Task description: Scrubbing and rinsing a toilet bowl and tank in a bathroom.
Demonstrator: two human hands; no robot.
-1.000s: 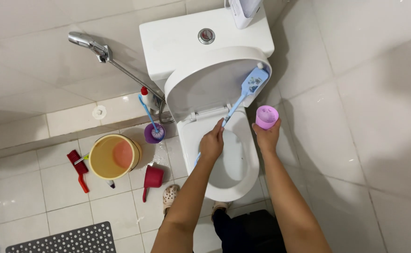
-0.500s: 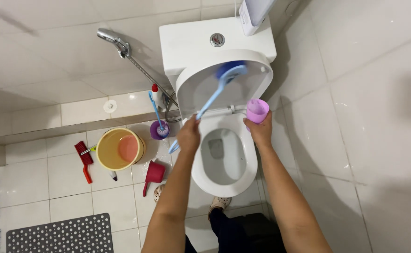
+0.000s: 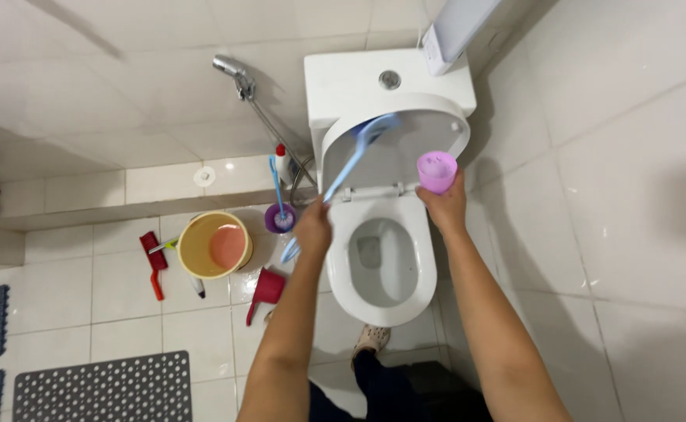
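Left hand (image 3: 312,227) wrapped mid-handle on the blue toilet brush (image 3: 349,168), looks light, stiff plastic; right hand (image 3: 444,205) pinches a flimsy-looking pink cup (image 3: 437,171) over the toilet bowl (image 3: 382,305).

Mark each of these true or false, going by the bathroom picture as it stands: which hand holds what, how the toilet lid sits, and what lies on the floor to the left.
1. The left hand grips a blue long-handled brush. True.
2. The right hand holds a green bottle. False: it holds a pink cup.
3. The toilet lid is raised against the tank. True.
4. The yellow bucket stands inside the toilet bowl. False: it stands on the tiled floor, left of the bowl.
5. A red dipper lies on the floor between the bucket and the bowl. True.
6. The brush head is down in the bowl water. False: it is up in front of the raised lid.
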